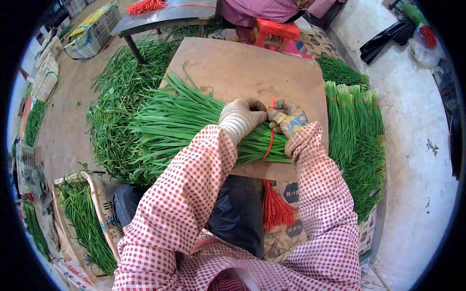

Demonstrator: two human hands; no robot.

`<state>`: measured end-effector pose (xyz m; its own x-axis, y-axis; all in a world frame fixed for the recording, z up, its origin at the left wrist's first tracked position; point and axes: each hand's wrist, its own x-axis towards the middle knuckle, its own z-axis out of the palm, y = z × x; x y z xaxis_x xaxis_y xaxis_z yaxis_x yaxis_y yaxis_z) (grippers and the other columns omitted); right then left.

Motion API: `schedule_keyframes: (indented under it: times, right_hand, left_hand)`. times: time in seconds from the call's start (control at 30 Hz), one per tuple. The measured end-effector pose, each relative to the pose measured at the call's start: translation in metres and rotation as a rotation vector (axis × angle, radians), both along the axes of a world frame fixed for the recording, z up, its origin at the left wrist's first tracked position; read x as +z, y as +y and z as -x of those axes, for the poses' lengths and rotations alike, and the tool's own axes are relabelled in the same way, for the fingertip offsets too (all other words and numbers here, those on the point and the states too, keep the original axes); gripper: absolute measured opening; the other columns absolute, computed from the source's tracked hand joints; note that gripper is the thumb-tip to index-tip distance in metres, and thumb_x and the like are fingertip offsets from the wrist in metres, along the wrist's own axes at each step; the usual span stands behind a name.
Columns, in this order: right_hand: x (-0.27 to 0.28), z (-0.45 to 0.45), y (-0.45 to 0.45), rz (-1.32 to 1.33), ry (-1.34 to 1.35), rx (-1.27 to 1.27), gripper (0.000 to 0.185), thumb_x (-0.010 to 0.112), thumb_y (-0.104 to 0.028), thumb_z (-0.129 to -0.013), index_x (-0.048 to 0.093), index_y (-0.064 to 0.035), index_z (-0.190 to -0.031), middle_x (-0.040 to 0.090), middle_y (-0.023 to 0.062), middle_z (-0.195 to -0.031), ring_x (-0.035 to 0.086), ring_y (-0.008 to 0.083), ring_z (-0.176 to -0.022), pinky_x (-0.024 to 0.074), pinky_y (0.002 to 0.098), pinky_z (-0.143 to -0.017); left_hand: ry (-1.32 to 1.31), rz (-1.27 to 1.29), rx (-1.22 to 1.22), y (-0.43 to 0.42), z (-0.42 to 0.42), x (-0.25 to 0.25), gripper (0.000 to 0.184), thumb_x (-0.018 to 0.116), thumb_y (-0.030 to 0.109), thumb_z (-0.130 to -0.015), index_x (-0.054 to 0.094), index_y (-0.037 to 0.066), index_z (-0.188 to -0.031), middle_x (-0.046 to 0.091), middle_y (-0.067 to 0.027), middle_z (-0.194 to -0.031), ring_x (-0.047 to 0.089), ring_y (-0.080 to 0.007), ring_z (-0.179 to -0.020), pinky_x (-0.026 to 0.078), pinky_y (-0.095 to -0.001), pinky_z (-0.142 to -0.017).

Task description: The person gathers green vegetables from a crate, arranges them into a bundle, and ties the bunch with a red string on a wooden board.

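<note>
A big bunch of garlic chives [189, 116] lies sideways on the brown board [252, 63] in front of me, its leafy ends fanned out to the left. Around its right part runs a red tie [269, 145], with one end sticking up between my hands. My left hand [241, 119], in a striped, soiled glove, rests on top of the bunch with thumb and fingers closed at the tie. My right hand [289, 118], in a patterned glove, is closed on the tie from the right side. The fingertips are partly hidden.
Tied chive bundles [344, 121] are stacked right of the board, beside a white wall [407, 145]. Loose greens [116, 111] heap up at left. A basket of greens [87, 223] stands lower left. Red ties [276, 208] hang below the board. A person in checked clothing [257, 10] sits beyond.
</note>
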<state>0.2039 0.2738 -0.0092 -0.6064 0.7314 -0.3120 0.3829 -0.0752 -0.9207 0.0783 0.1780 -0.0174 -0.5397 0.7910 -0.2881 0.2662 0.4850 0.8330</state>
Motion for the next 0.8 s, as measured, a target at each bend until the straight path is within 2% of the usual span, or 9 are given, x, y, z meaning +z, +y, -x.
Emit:
schedule_keyframes:
  times: [0.1,0.17,0.3,0.37,0.5,0.57,0.8]
  right_hand:
    - [-0.005,0.0,0.002,-0.034,-0.014,0.011,0.025,0.063,-0.013,-0.086,0.057,-0.0008,-0.107,0.062,0.0065,-0.081,0.059,0.0099,-0.057,0.049,0.0214,-0.049]
    - [-0.006,0.001,0.003,-0.055,-0.023,0.022,0.026,0.063,-0.014,-0.086,0.057,-0.0007,-0.107,0.062,0.0063,-0.081,0.059,0.0097,-0.058,0.0494,0.0213,-0.05]
    - [-0.007,-0.002,0.004,-0.039,0.011,0.036,0.026,0.062,-0.014,-0.087,0.058,-0.001,-0.109,0.063,0.0052,-0.081,0.059,0.0092,-0.06,0.0494,0.0212,-0.053]
    - [-0.009,-0.003,0.002,-0.018,0.031,0.028,0.025,0.062,-0.014,-0.087,0.058,-0.0012,-0.109,0.063,0.005,-0.081,0.059,0.0091,-0.061,0.0492,0.0212,-0.054]
    - [-0.014,-0.003,0.002,-0.029,0.046,0.0,0.023,0.062,-0.013,-0.087,0.059,-0.0024,-0.107,0.063,0.0052,-0.081,0.059,0.009,-0.059,0.0491,0.021,-0.052]
    - [-0.015,-0.003,0.002,-0.032,0.038,-0.007,0.022,0.063,-0.013,-0.086,0.059,-0.0025,-0.106,0.063,0.0053,-0.08,0.059,0.009,-0.059,0.0492,0.021,-0.051]
    - [-0.005,0.0,0.002,0.037,0.006,-0.036,0.015,0.065,-0.012,-0.084,0.062,-0.0022,-0.095,0.063,0.005,-0.074,0.059,0.0102,-0.057,0.0479,0.0213,-0.046]
  left_hand:
    - [0.048,0.001,-0.007,-0.001,-0.001,0.004,0.032,0.071,0.035,-0.071,0.071,0.013,-0.094,0.069,-0.0074,-0.084,0.065,-0.0191,-0.081,0.049,-0.0315,-0.078]
    - [0.053,0.029,-0.039,-0.002,0.0,0.005,0.033,0.069,0.036,-0.07,0.071,0.017,-0.098,0.069,-0.011,-0.091,0.065,-0.0257,-0.089,0.049,-0.0347,-0.082]
    - [0.096,-0.156,-0.07,0.003,0.005,-0.018,0.035,0.068,0.037,-0.073,0.07,0.017,-0.102,0.069,-0.0111,-0.095,0.065,-0.0256,-0.091,0.048,-0.0342,-0.084]
    - [-0.091,-0.049,-0.109,0.005,0.009,-0.016,0.036,0.071,0.027,-0.077,0.067,0.009,-0.107,0.068,-0.0072,-0.094,0.063,-0.0148,-0.087,0.048,-0.029,-0.082]
    - [-0.104,-0.028,-0.085,0.002,0.007,-0.009,0.037,0.072,0.028,-0.076,0.067,0.007,-0.106,0.068,-0.0073,-0.093,0.062,-0.0144,-0.086,0.048,-0.0281,-0.082]
    - [-0.128,-0.018,-0.087,0.001,0.008,-0.01,0.034,0.07,0.034,-0.075,0.07,0.014,-0.103,0.069,-0.0104,-0.097,0.064,-0.0216,-0.094,0.048,-0.0317,-0.086]
    - [-0.202,-0.036,-0.072,0.005,0.011,-0.022,0.036,0.072,0.034,-0.072,0.07,0.014,-0.102,0.069,-0.0092,-0.097,0.064,-0.0204,-0.092,0.048,-0.0309,-0.085]
